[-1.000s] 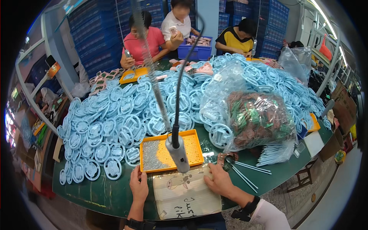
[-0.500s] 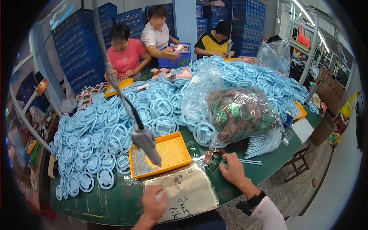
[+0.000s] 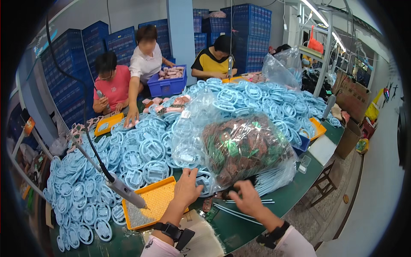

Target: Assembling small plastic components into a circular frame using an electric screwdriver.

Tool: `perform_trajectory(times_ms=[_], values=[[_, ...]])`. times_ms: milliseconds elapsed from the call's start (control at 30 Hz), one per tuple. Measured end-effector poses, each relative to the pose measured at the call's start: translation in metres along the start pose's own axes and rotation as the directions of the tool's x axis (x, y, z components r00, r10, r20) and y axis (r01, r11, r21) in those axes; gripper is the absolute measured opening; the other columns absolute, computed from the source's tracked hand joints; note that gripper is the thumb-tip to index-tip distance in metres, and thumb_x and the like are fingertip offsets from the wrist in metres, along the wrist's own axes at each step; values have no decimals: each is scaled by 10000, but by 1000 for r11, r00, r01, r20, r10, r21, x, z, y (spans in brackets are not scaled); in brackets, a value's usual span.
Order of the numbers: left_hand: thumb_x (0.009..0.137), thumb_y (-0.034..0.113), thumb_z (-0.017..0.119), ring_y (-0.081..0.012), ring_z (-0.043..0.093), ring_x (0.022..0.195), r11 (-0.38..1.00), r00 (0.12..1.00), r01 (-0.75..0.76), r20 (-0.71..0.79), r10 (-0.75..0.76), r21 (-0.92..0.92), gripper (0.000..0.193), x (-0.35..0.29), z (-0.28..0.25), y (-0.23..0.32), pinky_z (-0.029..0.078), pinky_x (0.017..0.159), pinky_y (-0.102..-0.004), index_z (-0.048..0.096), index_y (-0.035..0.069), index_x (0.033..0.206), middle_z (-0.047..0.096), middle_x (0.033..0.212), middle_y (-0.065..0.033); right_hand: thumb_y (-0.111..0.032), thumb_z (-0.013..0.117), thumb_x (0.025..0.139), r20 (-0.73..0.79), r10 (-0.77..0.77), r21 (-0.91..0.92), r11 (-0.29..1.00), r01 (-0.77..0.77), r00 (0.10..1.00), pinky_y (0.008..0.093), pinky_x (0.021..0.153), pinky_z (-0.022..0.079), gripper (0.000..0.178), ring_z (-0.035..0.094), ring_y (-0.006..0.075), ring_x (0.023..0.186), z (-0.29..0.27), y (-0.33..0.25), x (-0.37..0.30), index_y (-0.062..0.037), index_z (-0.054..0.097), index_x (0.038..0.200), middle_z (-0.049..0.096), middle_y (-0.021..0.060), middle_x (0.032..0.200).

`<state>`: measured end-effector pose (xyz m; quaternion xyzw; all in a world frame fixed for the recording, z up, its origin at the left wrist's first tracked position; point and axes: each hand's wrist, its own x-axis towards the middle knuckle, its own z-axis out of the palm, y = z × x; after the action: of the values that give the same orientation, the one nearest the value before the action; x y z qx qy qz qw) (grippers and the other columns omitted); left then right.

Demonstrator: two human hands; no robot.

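Observation:
My left hand (image 3: 187,188) reaches forward over the right edge of an orange tray (image 3: 159,186), its fingers apart beside a light blue plastic ring part (image 3: 204,183). My right hand (image 3: 248,200) hovers at the near edge of a clear plastic bag (image 3: 246,145) full of brown and green circuit boards, thumb and fingers apart and nothing visible in them. Loose circuit boards (image 3: 209,204) lie on the green table between my hands. Thin pale blue sticks (image 3: 237,214) lie under my right wrist. A grey electric screwdriver (image 3: 126,192) hangs slanted over the tray, which holds small silver screws (image 3: 136,216).
A large heap of light blue ring parts (image 3: 150,147) covers the table's left and far side. A printed mat (image 3: 209,235) lies near me. Across the table, several people work; one has a hand (image 3: 132,118) on the heap beside a blue crate (image 3: 169,85).
My left hand has moved from the mat forward to the ring part. My right hand has come away from the circuit boards beside the bag. The view has turned right; a co-worker's arm now reaches the heap.

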<state>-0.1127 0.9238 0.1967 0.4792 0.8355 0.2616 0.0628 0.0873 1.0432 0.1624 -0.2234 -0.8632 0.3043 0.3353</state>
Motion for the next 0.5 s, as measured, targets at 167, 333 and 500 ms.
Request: perform_trajectory(times_ms=[167, 333, 500], values=[[742, 118, 672, -328, 560, 751, 978, 966, -102, -251, 55, -181, 254, -30, -3, 2, 449, 646, -412, 527, 53, 940, 512, 882, -113, -176, 662, 778, -138, 91, -86, 991, -103, 986, 400, 621, 449, 236, 551, 298, 682, -8, 8, 38, -31, 485, 837, 528, 126, 766], [778, 79, 638, -233, 518, 641, 955, 959, 11, -269, -94, -296, 146, -114, -34, 9, 418, 573, -333, 534, 26, 864, 506, 754, -98, -186, 653, 781, -93, 108, -67, 991, -114, 990, 383, 602, 454, 194, 561, 267, 692, -15, 1, 39, -65, 502, 789, 537, 101, 744], [869, 80, 585, -67, 504, 515, 636, 916, 296, 24, -400, -713, 80, -198, -15, -39, 416, 475, -198, 538, 15, 870, 561, 648, -32, -128, 641, 746, -96, -466, -308, 854, 419, 880, 361, 623, 443, 141, 543, 253, 733, 5, -30, 57, -69, 540, 825, 533, 82, 781]])
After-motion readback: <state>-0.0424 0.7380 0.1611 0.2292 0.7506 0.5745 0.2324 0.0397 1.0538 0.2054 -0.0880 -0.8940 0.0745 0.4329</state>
